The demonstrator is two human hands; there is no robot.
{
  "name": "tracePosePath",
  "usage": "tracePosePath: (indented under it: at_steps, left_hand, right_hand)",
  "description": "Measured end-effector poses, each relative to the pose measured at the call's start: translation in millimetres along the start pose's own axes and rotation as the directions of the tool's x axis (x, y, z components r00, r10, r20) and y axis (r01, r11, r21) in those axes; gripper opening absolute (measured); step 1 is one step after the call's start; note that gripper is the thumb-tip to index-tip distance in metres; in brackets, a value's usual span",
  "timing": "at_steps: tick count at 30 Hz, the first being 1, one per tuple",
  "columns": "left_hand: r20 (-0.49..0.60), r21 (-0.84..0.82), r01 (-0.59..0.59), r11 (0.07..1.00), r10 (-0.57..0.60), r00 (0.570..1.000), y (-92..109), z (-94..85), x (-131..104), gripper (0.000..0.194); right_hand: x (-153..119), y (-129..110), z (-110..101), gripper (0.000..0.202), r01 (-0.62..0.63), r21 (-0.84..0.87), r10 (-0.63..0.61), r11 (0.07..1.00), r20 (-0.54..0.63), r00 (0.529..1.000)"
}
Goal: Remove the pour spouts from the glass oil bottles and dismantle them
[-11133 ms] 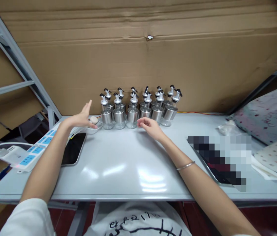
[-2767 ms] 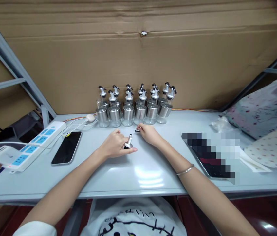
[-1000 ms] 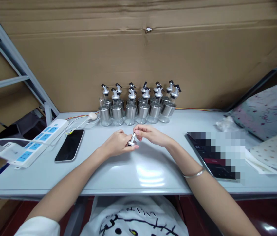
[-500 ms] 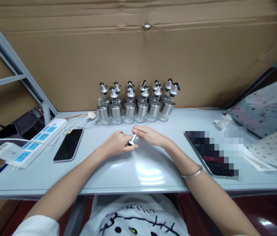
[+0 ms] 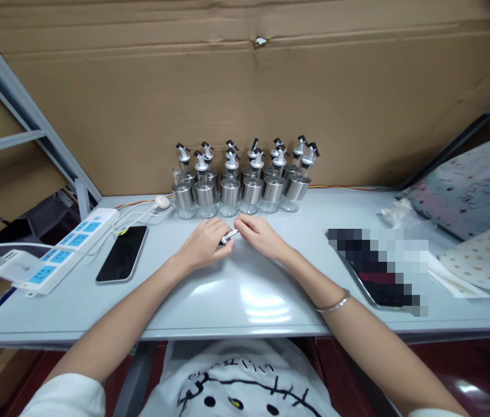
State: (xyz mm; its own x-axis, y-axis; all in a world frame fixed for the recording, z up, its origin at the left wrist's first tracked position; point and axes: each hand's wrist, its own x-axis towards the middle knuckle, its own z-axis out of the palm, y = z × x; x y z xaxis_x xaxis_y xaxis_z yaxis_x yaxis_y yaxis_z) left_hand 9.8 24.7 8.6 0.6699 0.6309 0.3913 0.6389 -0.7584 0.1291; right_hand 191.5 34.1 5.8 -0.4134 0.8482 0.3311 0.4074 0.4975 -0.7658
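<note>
Both forearms (image 5: 119,318) extend from the front edge of the table (image 5: 193,315) and converge over its middle; the left hand (image 5: 205,243), back upward and thumb pointing right, is closed around a spout (image 5: 229,236); the right hand (image 5: 260,234), fingers curled, pinches the other end; the spout lies between them, in front of the bottles (image 5: 230,194) standing near the back edge

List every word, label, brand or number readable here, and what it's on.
Nothing reads clearly.
Shirt: black lettering, too distorted to read.
Charger: small mark, too faint to read.
Dark-screened device: pixelated, unreadable.
Bottles and pour spout: no text discernible.
</note>
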Motion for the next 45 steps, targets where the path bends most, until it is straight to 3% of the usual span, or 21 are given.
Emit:
tracePosePath:
  at_steps: [3,8,15,20,25,30,37,45]
  left_hand:
    - [-0.075,-0.015,0.017,1.000,-0.018,0.997,-1,0.5,0,0.022]
    - [-0.191,-0.124,0.039,0.991,-0.063,0.980,-4,4.5,-2,0.010]
    - [-0.168,-0.171,0.057,0.984,-0.086,0.982,3,2.7,-5,0.013]
    - [-0.022,-0.190,0.084,0.978,-0.090,0.996,5,1.0,-5,0.005]
    - [-0.085,-0.228,0.070,0.971,-0.091,0.992,1,3.8,-6,0.007]
    - [-0.131,-0.201,0.053,0.978,-0.080,0.988,4,1.0,-6,0.011]
    - [-0.047,-0.202,0.056,0.978,-0.067,0.997,5,2.2,-2,0.006]
    - [-0.083,-0.181,0.008,0.983,-0.023,0.996,8,4.4,0,0.009]
  right_hand:
    - [-2,-2,2,0.012,-0.024,0.089,0.020,0.996,0.052,0.998]
    - [-5,-5,4,0.015,0.099,-0.066,-0.098,0.993,0.006,0.995]
    - [-7,-6,3,0.009,0.157,-0.114,-0.158,0.981,-0.003,0.987]
    - [-9,-10,3,0.008,0.217,-0.111,-0.224,0.970,-0.051,0.973]
    - [-9,-10,4,0.010,0.202,-0.143,-0.205,0.969,-0.007,0.979]
    - [-10,-14,4,0.009,0.195,-0.101,-0.200,0.976,-0.034,0.979]
    - [-8,-6,4,0.003,0.132,-0.161,-0.129,0.978,0.028,0.991]
    - [-8,-6,4,0.003,0.105,-0.275,-0.092,0.956,0.058,0.994]
